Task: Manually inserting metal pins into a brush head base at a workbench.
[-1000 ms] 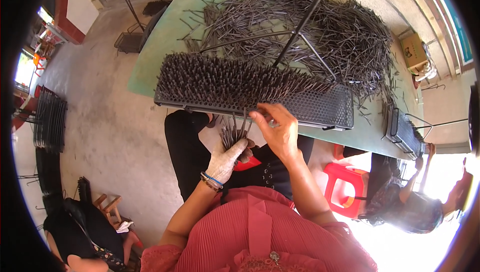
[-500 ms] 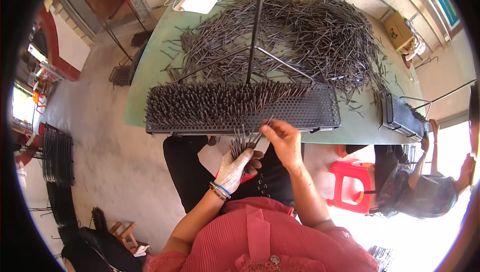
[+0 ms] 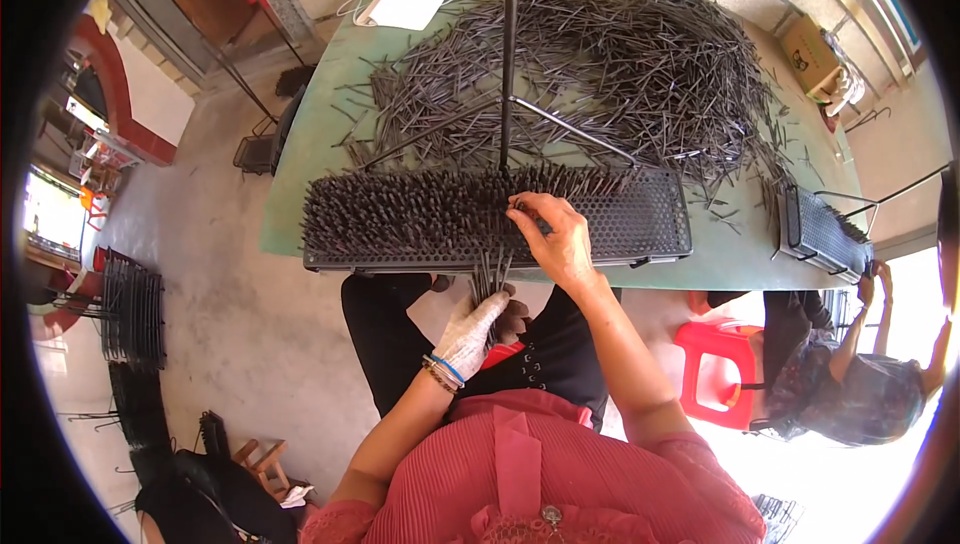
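A long black perforated tray (image 3: 650,227) lies along the table's near edge. Thin dark sticks (image 3: 390,214) stand packed in its holes over the left and middle, while bare holes show at the right. My left hand (image 3: 475,332), in a pale glove, is closed around a bundle of the same dark sticks (image 3: 490,277) just below the tray's front edge. Above the tray, at the border of the filled part, my bare right hand (image 3: 555,237) has thumb and forefinger pinched together. Whatever is between those fingertips is too small and dark to make out against the sticks.
A big heap of loose sticks (image 3: 690,74) covers the back of the green table (image 3: 300,194). From the tray rises a black rod frame (image 3: 510,54). At the right, another person's hands (image 3: 877,279) touch a second tray (image 3: 815,229). A red stool (image 3: 715,369) stands below.
My right hand has gone from beside the bundle, where it held a stick, up and forward to the tray. My left hand stays low with the bundle. The whole view has shifted slightly.
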A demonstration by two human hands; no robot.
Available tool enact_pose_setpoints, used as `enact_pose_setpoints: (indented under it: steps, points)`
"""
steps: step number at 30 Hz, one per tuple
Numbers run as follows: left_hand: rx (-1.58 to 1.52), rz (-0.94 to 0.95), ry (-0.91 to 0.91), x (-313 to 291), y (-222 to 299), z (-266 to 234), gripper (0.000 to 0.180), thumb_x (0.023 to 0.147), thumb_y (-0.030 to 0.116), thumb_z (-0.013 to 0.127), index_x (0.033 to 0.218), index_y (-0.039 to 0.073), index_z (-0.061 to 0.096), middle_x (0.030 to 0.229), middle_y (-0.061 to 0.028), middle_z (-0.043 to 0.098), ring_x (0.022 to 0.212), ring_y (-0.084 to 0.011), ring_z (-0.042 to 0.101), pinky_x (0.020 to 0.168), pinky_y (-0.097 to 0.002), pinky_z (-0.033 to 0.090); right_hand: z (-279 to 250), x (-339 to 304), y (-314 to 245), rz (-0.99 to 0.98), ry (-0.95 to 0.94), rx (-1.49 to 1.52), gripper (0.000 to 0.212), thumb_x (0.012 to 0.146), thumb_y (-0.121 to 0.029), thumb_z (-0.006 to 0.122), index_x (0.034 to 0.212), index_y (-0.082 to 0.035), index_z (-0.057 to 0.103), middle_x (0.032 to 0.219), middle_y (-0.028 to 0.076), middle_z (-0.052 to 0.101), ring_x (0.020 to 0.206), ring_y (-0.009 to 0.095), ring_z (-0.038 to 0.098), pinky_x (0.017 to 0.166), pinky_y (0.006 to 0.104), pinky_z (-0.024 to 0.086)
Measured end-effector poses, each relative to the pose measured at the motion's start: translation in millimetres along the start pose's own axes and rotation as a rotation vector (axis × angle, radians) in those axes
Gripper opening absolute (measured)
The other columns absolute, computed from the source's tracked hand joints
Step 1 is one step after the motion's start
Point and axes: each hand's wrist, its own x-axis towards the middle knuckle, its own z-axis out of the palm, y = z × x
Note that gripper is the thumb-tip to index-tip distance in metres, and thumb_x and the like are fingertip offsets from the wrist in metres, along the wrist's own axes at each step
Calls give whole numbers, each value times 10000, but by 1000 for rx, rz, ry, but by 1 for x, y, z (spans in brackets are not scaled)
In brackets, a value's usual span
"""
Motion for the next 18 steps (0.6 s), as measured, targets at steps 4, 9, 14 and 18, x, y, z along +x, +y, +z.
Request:
enact_pose_setpoints:
  steps: [4, 9, 14, 18]
  points:
    - [-35, 15, -93, -2, -3, -6, 277, 981, 190, 538, 1182, 2, 514, 930, -154, 674, 683, -183, 657, 551, -250, 516, -1, -2, 3, -62, -32, -51, 185, 817, -87, 737, 996, -56, 705, 929, 56, 714, 849, 231, 650, 742, 327, 519]
    - [-28, 21, -106, -1, 0, -4, 276, 981, 182, 535, 1180, -8, 508, 923, -160, 671, 666, -179, 646, 544, -250, 512, 2, -4, -2, 5, -33, -31, 266, 799, -57, 743, 1060, -71, 695, 929, 47, 711, 852, 212, 647, 775, 323, 511]
    - [-33, 34, -113, 2, -4, -10, 282, 980, 178, 537, 1191, -7, 508, 927, -155, 673, 667, -170, 646, 546, -250, 512, -1, -2, -8, 34, -23, 18, 345, 793, -25, 738, 1128, -86, 679, 926, 52, 706, 867, 204, 645, 789, 324, 512]
    - [-21, 16, -131, 1, -6, -11, 294, 980, 181, 537, 1206, -4, 506, 928, -149, 675, 667, -162, 645, 552, -252, 513, 1, -2, -3, -114, -43, -57, 322, 798, -29, 727, 1114, -76, 685, 967, 70, 694, 883, 239, 638, 782, 343, 507]
